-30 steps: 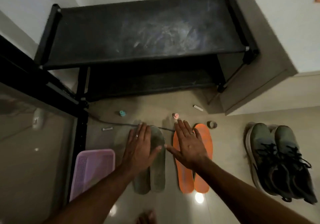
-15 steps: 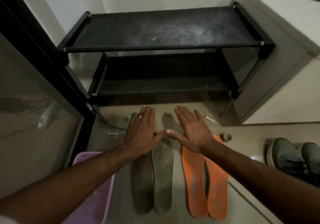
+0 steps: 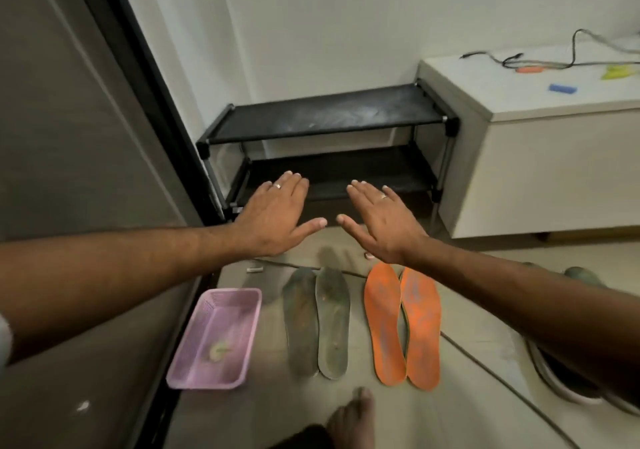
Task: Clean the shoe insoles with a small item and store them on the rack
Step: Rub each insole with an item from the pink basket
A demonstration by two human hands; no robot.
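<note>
- While both hands hang flat in the air, the left hand (image 3: 277, 218) and right hand (image 3: 382, 225) show straight, spread fingers (image 3: 294, 188) holding nothing, thumbs almost meeting; I judge no cleaning has begun.
- Below the fingertips and nearer the person, the grey insoles (image 3: 317, 322) and orange insoles (image 3: 403, 324) lie in pairs on the floor (image 3: 478, 344), toes toward the rack, probably set out for wiping.
- Beyond the fingertips stands the black rack (image 3: 325, 114), both shelves bare.
- Left of the grey pair, a pink basket (image 3: 216, 339) holds something small and pale, perhaps the cleaner.
- Shoes (image 3: 568, 379) sit right, partly hidden by the forearm; a bare foot (image 3: 353, 421) is near.
</note>
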